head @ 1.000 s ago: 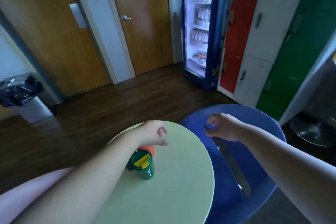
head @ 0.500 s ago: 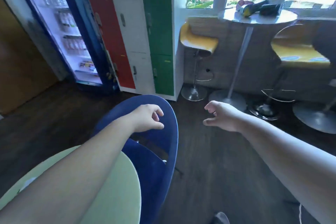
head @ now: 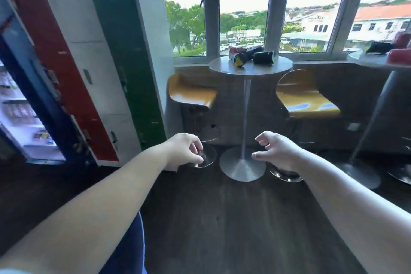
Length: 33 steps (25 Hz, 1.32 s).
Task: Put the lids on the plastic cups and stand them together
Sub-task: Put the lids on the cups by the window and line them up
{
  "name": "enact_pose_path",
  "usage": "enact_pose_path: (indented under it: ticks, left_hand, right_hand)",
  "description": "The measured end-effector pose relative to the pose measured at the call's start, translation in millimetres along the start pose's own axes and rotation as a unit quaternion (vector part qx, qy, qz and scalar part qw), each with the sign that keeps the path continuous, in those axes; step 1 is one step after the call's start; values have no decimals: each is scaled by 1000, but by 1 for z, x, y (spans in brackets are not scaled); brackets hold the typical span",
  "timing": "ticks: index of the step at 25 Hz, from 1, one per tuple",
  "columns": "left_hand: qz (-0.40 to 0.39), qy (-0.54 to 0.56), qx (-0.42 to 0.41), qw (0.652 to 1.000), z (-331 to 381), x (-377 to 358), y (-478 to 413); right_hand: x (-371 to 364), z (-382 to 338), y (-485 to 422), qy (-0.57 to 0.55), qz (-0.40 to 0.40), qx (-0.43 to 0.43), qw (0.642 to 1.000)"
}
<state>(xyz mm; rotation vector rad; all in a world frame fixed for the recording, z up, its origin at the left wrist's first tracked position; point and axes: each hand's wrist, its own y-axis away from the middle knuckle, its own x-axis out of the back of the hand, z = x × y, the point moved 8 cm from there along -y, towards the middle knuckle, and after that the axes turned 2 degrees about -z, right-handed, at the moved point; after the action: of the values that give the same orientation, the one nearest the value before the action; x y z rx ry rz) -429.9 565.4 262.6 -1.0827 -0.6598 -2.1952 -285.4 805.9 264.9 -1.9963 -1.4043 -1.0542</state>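
Plastic cups point(head: 263, 57) lying on their sides on round table point(head: 282, 66) by the window.
Left hand point(head: 185, 151) and right hand point(head: 277, 151) hover well short of them, fingers loosely curled, holding nothing. Cups are judged light, stiff and smooth-walled; each is best gripped round the body, its lid pressed on at the rim.

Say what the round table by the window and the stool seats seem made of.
Round table: pale smooth top, laminate or stone, unclear; pole and base look brushed metal, dully shiny. Left stool seat and right stool seat: glossy yellow, probably moulded plastic, mirroring the window.
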Motion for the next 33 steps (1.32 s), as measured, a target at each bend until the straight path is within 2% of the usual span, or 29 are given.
enact_pose_path:
  ticks: [5,11,17,22,33]
  left_hand:
    - [4,-46,-49,998,69,27,-99]
    - [20,-55,-84,995,100,64,-222]
    - [47,-71,-104,991,92,125,-370]
    - [62,-58,-106,991,81,181,-501]
    - [98,-14,-99,990,52,211,-689]
  right_hand:
    - [55,16,-75,2,6,18,1000]
    - [111,37,-185,35,31,32,998]
    - [165,49,-337,43,65,44,996]
    - [186,47,-482,43,59,48,996]
    - [219,71,-690,10,100,87,991]
